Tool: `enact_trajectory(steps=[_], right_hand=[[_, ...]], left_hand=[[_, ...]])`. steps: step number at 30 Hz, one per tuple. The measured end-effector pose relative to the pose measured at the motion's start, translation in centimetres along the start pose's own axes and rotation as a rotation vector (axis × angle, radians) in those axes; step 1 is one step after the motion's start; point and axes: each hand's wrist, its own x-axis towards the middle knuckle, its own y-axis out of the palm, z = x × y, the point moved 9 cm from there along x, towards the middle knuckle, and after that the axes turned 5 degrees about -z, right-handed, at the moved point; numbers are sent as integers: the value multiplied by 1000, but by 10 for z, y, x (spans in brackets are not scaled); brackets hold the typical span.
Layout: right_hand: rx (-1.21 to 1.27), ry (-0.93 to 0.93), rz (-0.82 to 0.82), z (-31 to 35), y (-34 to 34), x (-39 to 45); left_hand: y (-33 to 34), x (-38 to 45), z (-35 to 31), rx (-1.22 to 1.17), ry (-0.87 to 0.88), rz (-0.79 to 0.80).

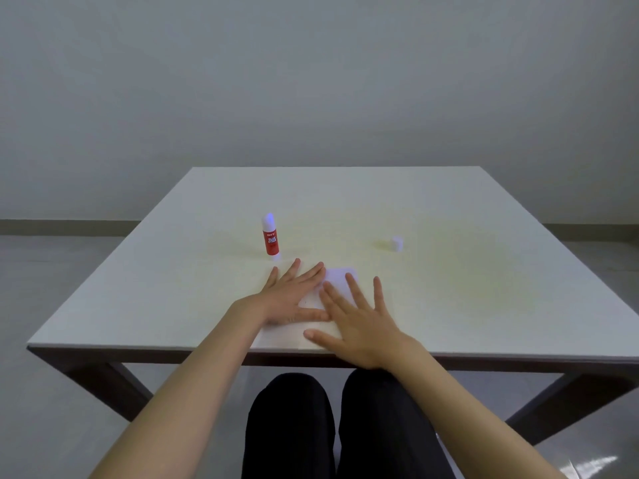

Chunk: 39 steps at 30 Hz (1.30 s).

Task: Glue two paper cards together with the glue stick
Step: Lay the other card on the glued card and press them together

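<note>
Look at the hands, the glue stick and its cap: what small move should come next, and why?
Probably lift the right hand and fetch the cap: both hands, left hand too, lie flat on the white card, and the glue stick stands uncapped.

paper cards (337,280) mostly hidden under 2 flat hands, count unclear, both forearms cut off at bottom edge

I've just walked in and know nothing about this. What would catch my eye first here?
Two bare hands pressed flat, fingers spread, near the front edge of a pale table: the left hand and right hand both rest on white paper cards. Just beyond the left hand stands an upright red glue stick with its cap off. The small white cap sits apart, farther right.
</note>
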Motion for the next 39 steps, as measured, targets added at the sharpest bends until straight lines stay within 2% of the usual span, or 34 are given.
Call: enact_trajectory(steps=[3,7,13,19,24,29,34,39], right_hand=[[0,-23,15,-12,0,-6],[-59,154,24,-54,-13,-10],[-30,-63,-15,-6,-2,-26],[-48,114,24,-43,-10,-28],[-103,0,-55,-25,-12,-43],[-95,124,-18,-33,-17,-43],[-150,88,-88,-16,-21,-50],[-19,28,-130,-5,-29,-36]], left_hand=[[0,2,0,-9,3,-8],[1,2,3,-25,-9,-9],[1,3,4,-44,-4,-20],[3,3,6,-58,-17,-16],[2,3,6,-51,-14,-21],[2,4,4,-35,-13,-13],[4,4,5,-31,-13,1],[2,3,5,-32,-17,-9]])
